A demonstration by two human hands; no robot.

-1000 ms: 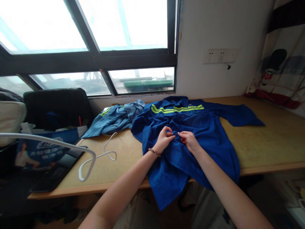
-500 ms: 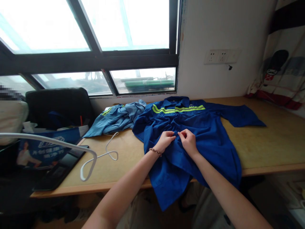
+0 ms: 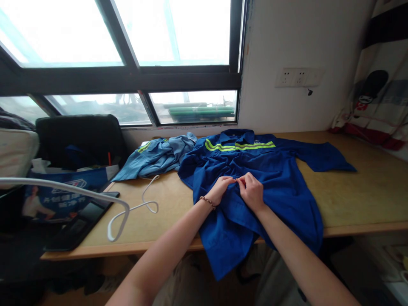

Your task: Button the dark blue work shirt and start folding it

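**One dark blue shirt (image 3: 287, 191), pinched at its front by two hands**

You have two garments on one table (image 3: 360, 191): the dark blue shirt before you and one crumpled light blue garment (image 3: 159, 158) beside it on your left. One bracelet (image 3: 208, 202) circles your left wrist.

The shirt lies front up, its collar (image 3: 237, 136) towards the wall and its lower edge hanging over the near table edge. Two yellow-green reflective bands (image 3: 255, 145) cross the chest. One sleeve (image 3: 328, 156) stretches out to your right; the cloth is creased around your hands.

Your left hand (image 3: 221, 190) has thumb and fingers closed together on the shirt's front. Your right hand (image 3: 252, 191) pinches it just beside them, fingers curled, the fingertips of both hands nearly meeting. Whatever lies between those tips is too small to tell.
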